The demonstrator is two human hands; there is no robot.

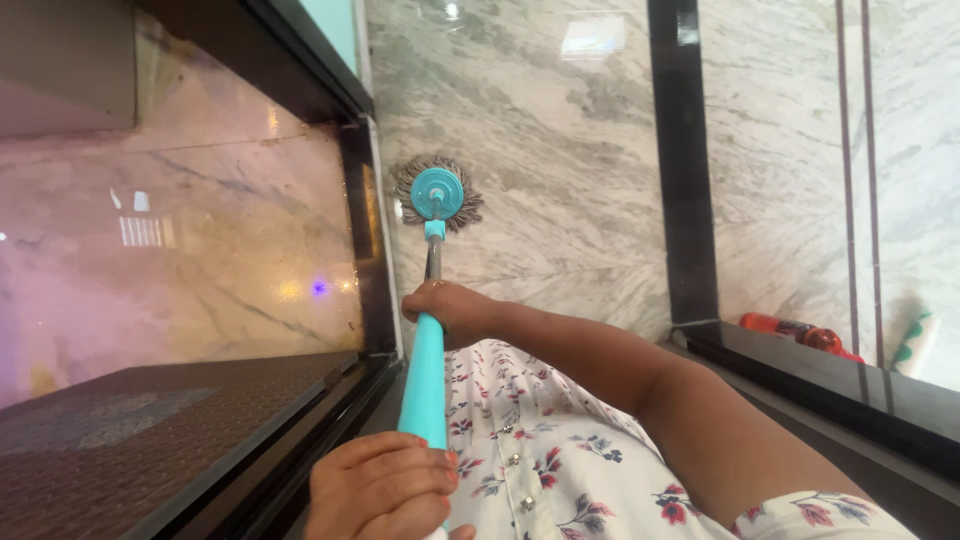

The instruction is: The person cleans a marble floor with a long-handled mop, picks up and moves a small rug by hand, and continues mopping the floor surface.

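Note:
A spin mop with a teal disc and grey strands (437, 195) rests on the pale marble floor (560, 150), close to a black threshold. Its teal pole (425, 375) runs back toward me. My right hand (452, 308) grips the pole partway down, its arm reaching in from the lower right. My left hand (382, 490) is closed around the pole's near end at the bottom edge. My white floral garment (520, 450) lies below the arms.
A black door frame or threshold (358, 250) runs along the left of the mop, with pinkish marble and a dark brown mat (150, 440) beyond it. A black floor strip (685, 160) stands to the right. A red object (795, 330) and a green-white one (915, 345) lie at far right.

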